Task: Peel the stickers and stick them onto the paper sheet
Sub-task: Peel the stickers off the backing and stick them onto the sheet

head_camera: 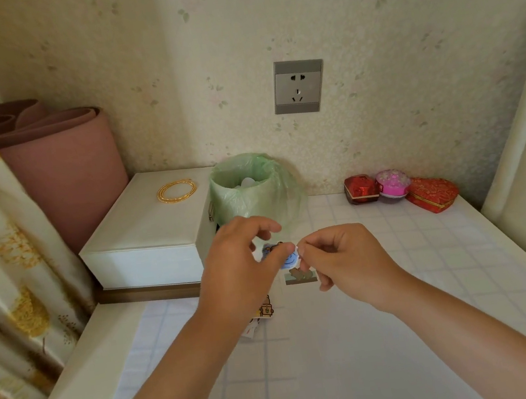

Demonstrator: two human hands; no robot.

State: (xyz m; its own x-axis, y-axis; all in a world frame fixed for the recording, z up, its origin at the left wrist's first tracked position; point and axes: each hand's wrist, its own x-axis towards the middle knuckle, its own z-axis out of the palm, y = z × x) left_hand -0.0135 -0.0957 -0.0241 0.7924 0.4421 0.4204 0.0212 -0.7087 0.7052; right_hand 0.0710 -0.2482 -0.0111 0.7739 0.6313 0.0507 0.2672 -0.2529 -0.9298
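A small blue cartoon sticker is pinched between my left hand and my right hand, held above the table. Both hands grip it with thumb and forefinger at its edges. A white paper sheet lies flat on the checked tabletop under my forearms. One brown animal sticker sits on the sheet just below my hands. A few more loose stickers lie beside my left wrist, partly hidden by it.
A green-lined waste bin stands right behind my hands, next to a white box with a gold bead ring. Three small gift boxes sit at the back right. A pink rolled mat and a curtain stand at the left.
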